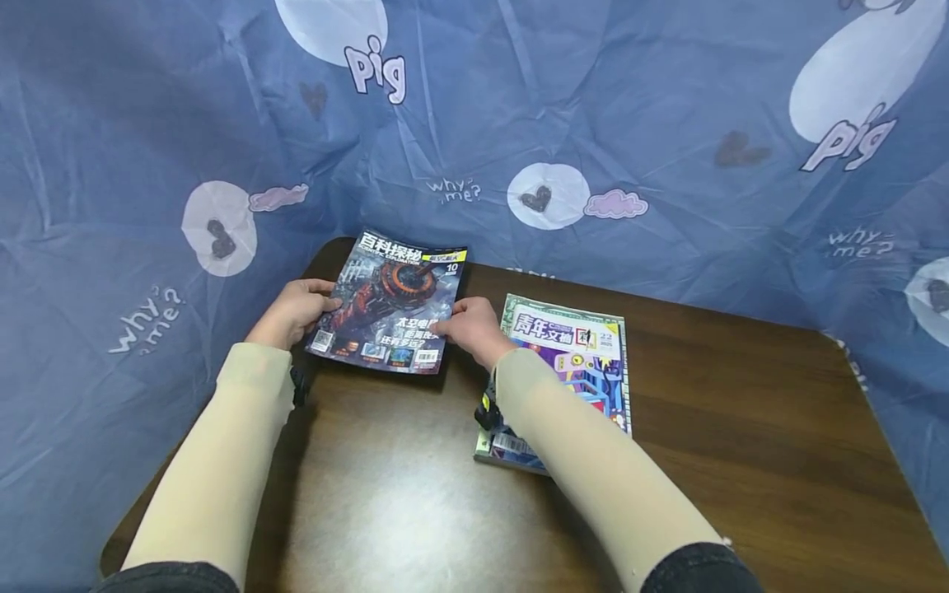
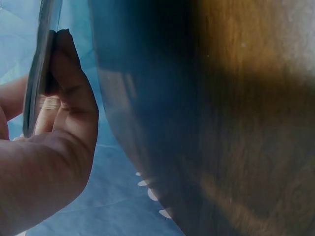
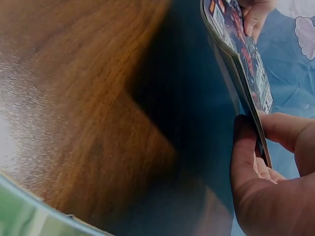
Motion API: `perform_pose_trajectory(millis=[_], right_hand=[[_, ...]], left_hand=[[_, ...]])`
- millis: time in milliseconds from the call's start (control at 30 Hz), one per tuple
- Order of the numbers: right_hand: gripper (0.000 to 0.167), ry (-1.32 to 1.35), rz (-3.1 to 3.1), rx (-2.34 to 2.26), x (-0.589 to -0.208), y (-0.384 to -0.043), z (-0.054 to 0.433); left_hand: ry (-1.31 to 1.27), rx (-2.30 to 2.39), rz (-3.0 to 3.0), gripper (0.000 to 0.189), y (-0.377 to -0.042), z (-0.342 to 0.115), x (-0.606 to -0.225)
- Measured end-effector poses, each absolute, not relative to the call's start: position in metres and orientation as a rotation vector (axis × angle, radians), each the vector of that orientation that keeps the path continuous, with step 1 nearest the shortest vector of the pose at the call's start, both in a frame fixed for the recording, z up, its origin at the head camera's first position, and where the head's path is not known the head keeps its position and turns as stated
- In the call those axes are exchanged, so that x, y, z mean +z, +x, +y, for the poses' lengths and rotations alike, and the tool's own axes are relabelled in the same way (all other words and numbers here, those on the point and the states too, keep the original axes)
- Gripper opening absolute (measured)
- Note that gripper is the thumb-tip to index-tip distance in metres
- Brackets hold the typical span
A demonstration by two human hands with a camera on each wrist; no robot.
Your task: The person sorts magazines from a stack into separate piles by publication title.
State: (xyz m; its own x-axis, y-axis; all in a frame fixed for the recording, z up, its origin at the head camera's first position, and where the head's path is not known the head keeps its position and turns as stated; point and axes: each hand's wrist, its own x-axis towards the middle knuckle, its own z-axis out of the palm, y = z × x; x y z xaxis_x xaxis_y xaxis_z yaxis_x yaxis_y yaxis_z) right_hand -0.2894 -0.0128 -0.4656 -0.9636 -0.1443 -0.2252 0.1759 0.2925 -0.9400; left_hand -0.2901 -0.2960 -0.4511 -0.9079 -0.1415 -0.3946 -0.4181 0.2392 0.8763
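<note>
A dark magazine (image 1: 393,305) with a red and orange machine on its cover is held up between both hands over the far left of the table. My left hand (image 1: 296,309) pinches its left edge, the thumb on the cover and the other fingers underneath, as the left wrist view (image 2: 64,123) also shows. On the opposite edge my right hand (image 1: 474,325) pinches the magazine the same way. In the right wrist view the magazine (image 3: 246,73) is seen edge-on, above its shadow on the wood. Beneath my right forearm lies a second magazine (image 1: 567,333) with a green border, partly hidden by the sleeve.
The brown wooden table (image 1: 741,428) has rounded corners and a glare patch near its front. A blue patterned cloth (image 1: 460,123) hangs behind it and along both sides. The green-bordered magazine sits on at least one more item, its edges showing below.
</note>
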Motion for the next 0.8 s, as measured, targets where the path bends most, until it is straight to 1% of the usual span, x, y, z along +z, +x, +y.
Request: perform_pose_trajectory(millis=[67,100,167,233,467,700,800], right_hand=[[0.029,0.048,2.293,-1.706,-0.465,-0.292,-0.016],[0.030,0.055,2.295,-1.695,-0.465,-0.294,-0.017],[0.038,0.068,2.300,-1.682,-0.465,-0.296,-0.020],[0.041,0.074,2.308,-1.659,-0.467,-0.298,-0.022],[0.032,0.092,2.328,-1.614,-0.475,-0.303,-0.029],[0.031,0.123,2.386,-1.582,-0.478,-0.311,-0.034],[0.031,0.148,2.398,-1.566,-0.479,-0.314,-0.037]], left_hand=[[-0.542,1.731,2.268,0.048,-0.293,-0.298,-0.452],[-0.549,1.727,2.271,0.048,-0.294,-0.299,-0.453],[-0.567,1.715,2.289,0.047,-0.296,-0.299,-0.455],[-0.586,1.694,2.321,0.046,-0.299,-0.298,-0.458],[-0.592,1.630,2.397,0.038,-0.306,-0.300,-0.468],[-0.549,1.641,2.445,0.032,-0.314,-0.299,-0.468],[-0.537,1.585,2.496,0.033,-0.316,-0.299,-0.467]])
